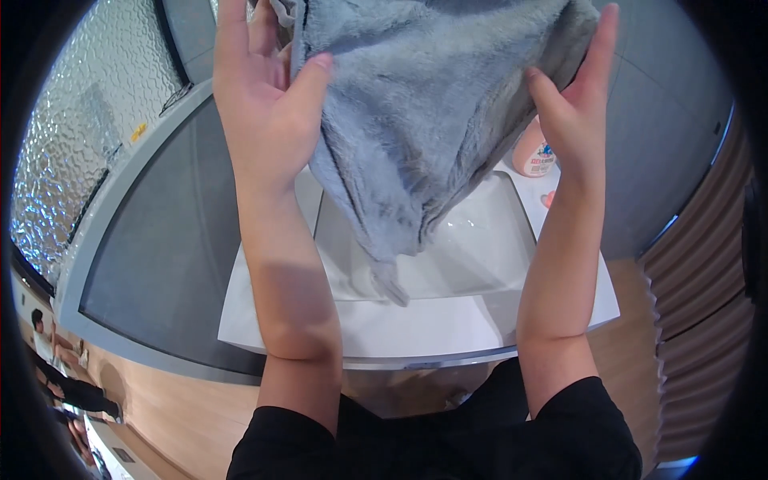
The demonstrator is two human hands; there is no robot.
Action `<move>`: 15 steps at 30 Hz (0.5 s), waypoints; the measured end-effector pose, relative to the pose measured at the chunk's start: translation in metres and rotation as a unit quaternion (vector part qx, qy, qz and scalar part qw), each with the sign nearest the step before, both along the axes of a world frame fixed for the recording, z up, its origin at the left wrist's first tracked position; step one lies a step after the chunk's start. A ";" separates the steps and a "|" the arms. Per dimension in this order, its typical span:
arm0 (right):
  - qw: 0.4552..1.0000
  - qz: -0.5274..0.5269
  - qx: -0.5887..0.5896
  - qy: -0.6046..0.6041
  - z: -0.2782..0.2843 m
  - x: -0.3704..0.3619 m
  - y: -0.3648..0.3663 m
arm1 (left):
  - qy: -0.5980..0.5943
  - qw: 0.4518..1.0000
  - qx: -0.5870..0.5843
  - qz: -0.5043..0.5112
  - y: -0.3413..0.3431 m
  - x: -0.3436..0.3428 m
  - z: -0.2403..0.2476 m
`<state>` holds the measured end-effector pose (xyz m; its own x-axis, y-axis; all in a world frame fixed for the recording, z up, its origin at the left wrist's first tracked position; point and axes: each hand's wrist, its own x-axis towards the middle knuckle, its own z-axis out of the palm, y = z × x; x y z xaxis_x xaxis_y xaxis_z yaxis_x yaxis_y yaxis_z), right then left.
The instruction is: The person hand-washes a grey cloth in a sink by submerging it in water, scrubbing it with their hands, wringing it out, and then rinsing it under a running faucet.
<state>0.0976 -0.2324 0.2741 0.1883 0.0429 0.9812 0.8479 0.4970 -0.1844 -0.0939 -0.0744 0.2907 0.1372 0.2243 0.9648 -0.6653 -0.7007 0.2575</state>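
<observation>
Fisheye head cam, upright view, facing dn, close abv sink (pixel 490 232)

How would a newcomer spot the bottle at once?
Start at the white washbasin counter mid-picture, below the grey fluffy cloth. On its right side, past the basin and beside the right hand, is the bottle, partly hidden. Pink with a printed label, it looks larger than the small pink object nearer the viewer.

Glare speckles the rippled glass (pixel 88 136) while the fisheye rim blackens.
</observation>
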 end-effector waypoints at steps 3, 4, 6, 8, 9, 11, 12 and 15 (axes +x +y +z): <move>0.999 0.008 0.028 -0.020 0.003 0.028 0.002 | -0.023 0.995 -0.010 0.100 0.032 0.007 -0.010; 0.999 0.001 0.048 -0.004 0.003 0.029 0.002 | -0.033 0.984 -0.014 0.172 0.042 0.011 -0.012; 0.998 -0.012 -0.005 0.054 0.009 0.006 -0.005 | -0.010 0.969 -0.032 0.244 0.049 0.010 -0.017; 0.992 -0.028 -0.059 0.110 0.010 0.008 -0.015 | 0.011 0.949 -0.050 0.312 0.048 0.009 -0.018; 0.989 0.095 -0.114 -0.020 0.012 0.021 -0.033 | 0.031 0.935 -0.080 0.343 0.039 0.011 -0.017; 0.952 0.213 -0.166 -0.147 0.006 0.038 -0.038 | 0.052 0.920 -0.110 0.372 0.029 0.012 -0.014; 0.995 0.051 -0.082 -0.019 -0.001 0.036 -0.025 | 0.072 0.911 -0.129 0.386 0.027 0.011 -0.013; 0.968 -0.101 -0.003 0.228 0.000 0.022 -0.012 | 0.114 0.928 -0.171 0.312 0.041 -0.002 -0.011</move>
<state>0.1197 -0.2448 0.2738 0.6070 -0.0338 0.7940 0.7572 0.3278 -0.5649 -0.0955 -0.0333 0.2796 0.0689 0.6155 0.7851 -0.0580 -0.7832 0.6191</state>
